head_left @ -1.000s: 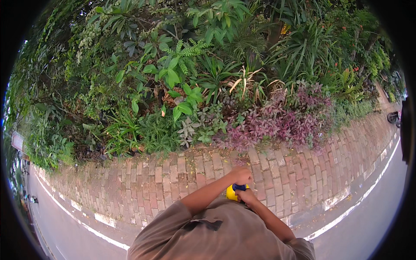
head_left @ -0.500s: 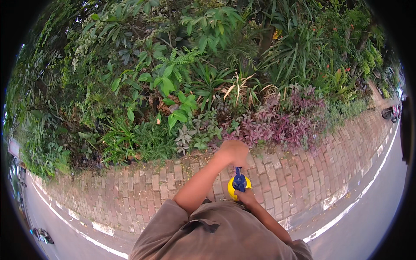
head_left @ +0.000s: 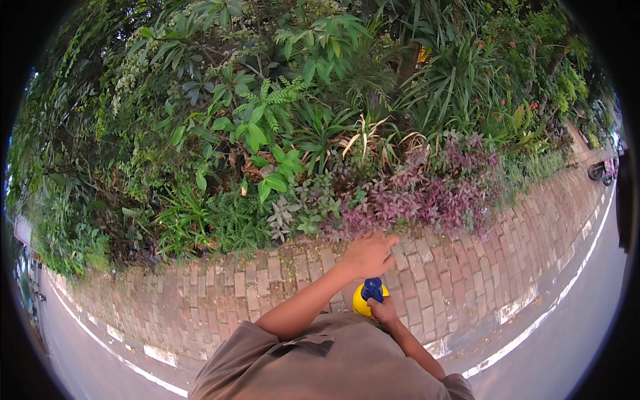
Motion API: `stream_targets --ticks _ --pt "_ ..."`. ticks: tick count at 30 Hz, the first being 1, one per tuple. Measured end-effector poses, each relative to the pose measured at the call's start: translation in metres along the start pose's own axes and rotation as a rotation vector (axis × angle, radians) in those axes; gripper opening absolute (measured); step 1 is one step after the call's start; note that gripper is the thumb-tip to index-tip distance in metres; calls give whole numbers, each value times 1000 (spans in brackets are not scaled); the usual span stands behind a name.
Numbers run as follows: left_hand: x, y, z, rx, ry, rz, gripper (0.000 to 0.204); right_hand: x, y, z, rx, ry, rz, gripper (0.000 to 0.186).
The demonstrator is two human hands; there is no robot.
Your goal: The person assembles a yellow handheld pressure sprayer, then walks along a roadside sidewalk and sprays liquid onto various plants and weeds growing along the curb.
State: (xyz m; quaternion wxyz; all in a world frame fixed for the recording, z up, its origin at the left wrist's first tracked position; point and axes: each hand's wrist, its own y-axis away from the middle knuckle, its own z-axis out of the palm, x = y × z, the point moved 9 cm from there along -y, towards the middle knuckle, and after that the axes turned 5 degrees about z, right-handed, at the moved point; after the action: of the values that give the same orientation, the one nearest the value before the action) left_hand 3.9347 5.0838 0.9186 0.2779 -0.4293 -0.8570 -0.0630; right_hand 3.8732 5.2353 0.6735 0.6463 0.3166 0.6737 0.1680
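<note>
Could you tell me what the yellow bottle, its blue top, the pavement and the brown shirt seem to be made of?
Yellow bottle and blue top: probably plastic, smooth, judging by the even, bright colour.
Pavement: matte brick, perhaps clay from the reddish tones, though concrete is possible.
Brown shirt: soft, dull cloth, shown by its folds; the fibre cannot be told.

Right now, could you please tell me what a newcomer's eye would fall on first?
Probably the yellow container with its blue top, low near the middle, in the right hand, the open left hand just beyond. Then the purple-leaved plants along the brick pavement, right of centre.
</note>
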Motion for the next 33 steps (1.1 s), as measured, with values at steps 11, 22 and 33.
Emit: stream_targets --ticks 11,22,33 --pt "17 -12 191 -404 -79 -4 54 19 20 -77 52 -105 72 20" --pt "50 -56 211 -180 417 53 37 -8 27 -146 220 187 60 25" --pt "122 -186 127 -92 137 312 43 -1 -23 -208 284 -89 -35 22"
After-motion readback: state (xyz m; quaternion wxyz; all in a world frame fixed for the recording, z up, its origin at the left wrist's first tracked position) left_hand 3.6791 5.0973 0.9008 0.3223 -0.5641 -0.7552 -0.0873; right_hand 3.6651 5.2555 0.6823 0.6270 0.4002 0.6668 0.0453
